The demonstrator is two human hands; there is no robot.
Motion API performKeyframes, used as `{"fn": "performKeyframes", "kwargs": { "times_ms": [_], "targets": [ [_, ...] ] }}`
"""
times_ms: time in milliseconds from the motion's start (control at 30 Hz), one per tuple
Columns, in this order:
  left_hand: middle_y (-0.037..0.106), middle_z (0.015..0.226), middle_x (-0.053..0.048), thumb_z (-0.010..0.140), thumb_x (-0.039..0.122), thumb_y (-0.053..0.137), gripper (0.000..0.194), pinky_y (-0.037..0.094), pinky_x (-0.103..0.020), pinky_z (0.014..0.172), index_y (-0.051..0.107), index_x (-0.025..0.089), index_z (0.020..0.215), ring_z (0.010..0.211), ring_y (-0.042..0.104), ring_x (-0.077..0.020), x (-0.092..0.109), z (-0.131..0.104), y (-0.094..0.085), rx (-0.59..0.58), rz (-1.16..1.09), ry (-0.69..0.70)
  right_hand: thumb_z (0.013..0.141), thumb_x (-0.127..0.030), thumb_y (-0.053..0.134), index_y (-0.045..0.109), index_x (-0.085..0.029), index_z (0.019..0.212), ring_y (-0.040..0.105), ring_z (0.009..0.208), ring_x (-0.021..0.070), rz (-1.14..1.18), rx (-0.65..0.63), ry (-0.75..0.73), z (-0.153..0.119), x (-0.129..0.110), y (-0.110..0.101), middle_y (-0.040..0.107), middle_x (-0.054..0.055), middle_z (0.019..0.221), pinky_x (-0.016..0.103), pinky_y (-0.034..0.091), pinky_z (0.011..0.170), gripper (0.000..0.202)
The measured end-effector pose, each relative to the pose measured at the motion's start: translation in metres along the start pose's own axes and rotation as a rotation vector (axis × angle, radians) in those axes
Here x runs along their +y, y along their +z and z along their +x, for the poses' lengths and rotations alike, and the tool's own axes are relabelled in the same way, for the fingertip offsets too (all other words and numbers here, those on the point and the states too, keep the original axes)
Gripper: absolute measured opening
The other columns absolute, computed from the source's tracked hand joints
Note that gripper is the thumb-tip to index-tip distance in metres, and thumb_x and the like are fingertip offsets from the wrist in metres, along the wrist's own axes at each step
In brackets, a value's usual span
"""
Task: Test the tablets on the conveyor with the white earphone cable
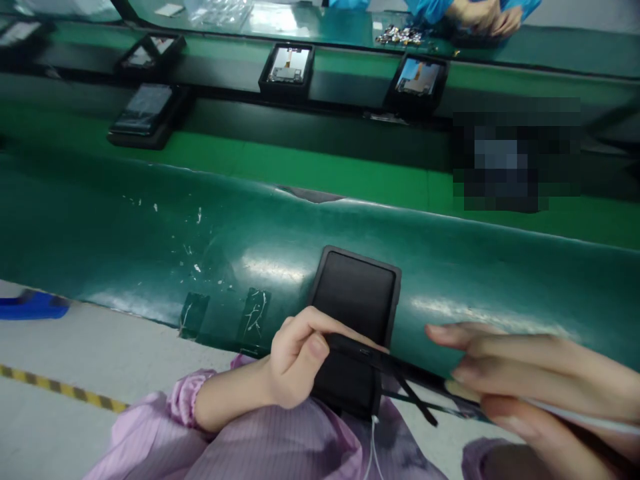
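My left hand (pixel 297 360) grips one end of a thin black handheld device (pixel 365 351), seen nearly edge-on with a small slot in its edge. A short black strip (pixel 417 399) sticks out below it. At the device's far end is my right hand (pixel 540 380), fingers bent and close together, slightly blurred. A thin, pale-edged object (pixel 580 417) runs between its thumb and fingers; its kind is unclear. Behind and under the device, a black padded tray (pixel 357 290) lies at the bench's front edge, partly covered by my left hand.
Beyond the green bench (pixel 240 227) runs a green conveyor (pixel 310 160) carrying black trays with devices, such as an opened one (pixel 287 67). A co-worker's hands (pixel 487 17) are at the far side, near a pile of small metal parts (pixel 400 35). White cords (pixel 373 447) hang at my front.
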State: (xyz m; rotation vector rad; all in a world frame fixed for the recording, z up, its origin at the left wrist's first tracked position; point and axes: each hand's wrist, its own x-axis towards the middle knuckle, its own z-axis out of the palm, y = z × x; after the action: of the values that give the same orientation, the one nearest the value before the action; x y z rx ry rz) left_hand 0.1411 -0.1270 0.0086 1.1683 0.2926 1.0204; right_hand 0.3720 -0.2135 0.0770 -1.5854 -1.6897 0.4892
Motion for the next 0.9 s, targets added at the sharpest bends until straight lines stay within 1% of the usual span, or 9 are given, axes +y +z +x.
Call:
{"fn": "performKeyframes", "kwargs": {
  "times_ms": [100, 167, 300, 467, 600, 667, 767, 800, 900],
  "targets": [
    [0.079, 0.102, -0.004, 0.108, 0.035, 0.039, 0.029, 0.061, -0.027, 0.08, 0.063, 0.023, 0.117, 0.092, 0.076, -0.0153, 0.0, -0.001, 0.004, 0.024, 0.082, 0.034, 0.098, -0.043, 0.055, 0.072, -0.038, 0.1, 0.074, 0.095, 0.0178, 0.012, -0.164, -0.097, -0.004, -0.002, -0.002, 0.075, -0.005, 0.087, 0.024, 0.058, 0.094, 0.018],
    [0.08, 0.097, -0.005, 0.107, 0.036, 0.04, 0.029, 0.061, -0.026, 0.076, 0.065, 0.022, 0.114, 0.087, 0.077, -0.0154, -0.002, -0.001, 0.006, 0.035, 0.134, 0.039, 0.097, -0.039, 0.057, 0.072, -0.037, 0.103, 0.074, 0.093, 0.0189, 0.052, -0.175, -0.097, -0.008, -0.002, -0.002, 0.076, -0.005, 0.089, 0.028, 0.057, 0.098, 0.016],
    [0.08, 0.094, -0.005, 0.106, 0.037, 0.043, 0.027, 0.061, -0.027, 0.071, 0.065, 0.022, 0.111, 0.08, 0.077, -0.0167, -0.006, -0.003, 0.008, 0.076, 0.169, 0.0, 0.094, -0.028, 0.064, 0.073, -0.034, 0.097, 0.075, 0.081, 0.0207, 0.164, -0.007, 0.0, -0.012, -0.013, 0.004, 0.075, -0.003, 0.083, 0.039, 0.055, 0.101, 0.012],
    [0.077, 0.086, -0.004, 0.103, 0.043, 0.046, 0.032, 0.057, -0.027, 0.064, 0.068, 0.021, 0.101, 0.072, 0.074, -0.0178, -0.007, 0.003, 0.009, 0.148, 0.287, -0.087, 0.091, -0.034, 0.069, 0.067, -0.028, 0.076, 0.074, 0.075, 0.0189, 0.08, 0.1, 0.074, 0.009, -0.026, 0.014, 0.072, -0.003, 0.073, 0.03, 0.061, 0.079, 0.016],
    [0.062, 0.066, 0.002, 0.097, 0.054, 0.053, 0.04, 0.048, -0.024, 0.058, 0.067, 0.019, 0.081, 0.06, 0.058, -0.0133, -0.019, 0.032, 0.006, 0.291, 0.411, -0.177, 0.094, -0.035, 0.063, 0.063, -0.025, 0.074, 0.074, 0.08, 0.0188, -0.105, 0.143, 0.104, 0.034, -0.007, 0.016, 0.072, -0.001, 0.077, 0.026, 0.059, 0.071, 0.022],
    [0.053, 0.063, 0.003, 0.096, 0.056, 0.053, 0.045, 0.044, -0.023, 0.058, 0.058, 0.02, 0.07, 0.06, 0.051, -0.0125, -0.033, 0.052, 0.0, 0.35, 0.436, -0.201, 0.099, -0.041, 0.052, 0.069, -0.026, 0.093, 0.073, 0.094, 0.0215, -0.28, 0.09, 0.067, 0.032, 0.006, 0.015, 0.075, 0.004, 0.099, 0.029, 0.059, 0.079, 0.024],
    [0.047, 0.063, 0.003, 0.103, 0.05, 0.039, 0.047, 0.044, -0.024, 0.062, 0.049, 0.02, 0.068, 0.063, 0.049, -0.0129, -0.058, 0.078, -0.016, 0.374, 0.486, -0.217, 0.102, -0.034, 0.044, 0.063, -0.026, 0.125, 0.066, 0.115, 0.0222, -0.359, 0.013, -0.035, -0.002, 0.018, 0.02, 0.066, 0.007, 0.129, 0.031, 0.056, 0.094, 0.032],
    [0.048, 0.064, 0.002, 0.104, 0.048, 0.034, 0.047, 0.045, -0.025, 0.065, 0.05, 0.02, 0.07, 0.065, 0.051, -0.0138, -0.064, 0.085, -0.022, 0.363, 0.509, -0.227, 0.101, -0.032, 0.045, 0.06, -0.027, 0.13, 0.065, 0.116, 0.0205, -0.312, -0.082, -0.078, -0.018, 0.02, 0.024, 0.064, 0.006, 0.133, 0.028, 0.057, 0.093, 0.033],
    [0.057, 0.073, -0.002, 0.103, 0.046, 0.037, 0.046, 0.048, -0.034, 0.085, 0.058, 0.018, 0.074, 0.083, 0.058, -0.0199, -0.068, 0.097, -0.037, 0.268, 0.617, -0.273, 0.097, -0.027, 0.055, 0.058, -0.031, 0.133, 0.069, 0.108, 0.0179, -0.061, -0.577, -0.083, -0.069, 0.022, 0.048, 0.066, 0.003, 0.129, 0.024, 0.06, 0.085, 0.037]
  ]
}}
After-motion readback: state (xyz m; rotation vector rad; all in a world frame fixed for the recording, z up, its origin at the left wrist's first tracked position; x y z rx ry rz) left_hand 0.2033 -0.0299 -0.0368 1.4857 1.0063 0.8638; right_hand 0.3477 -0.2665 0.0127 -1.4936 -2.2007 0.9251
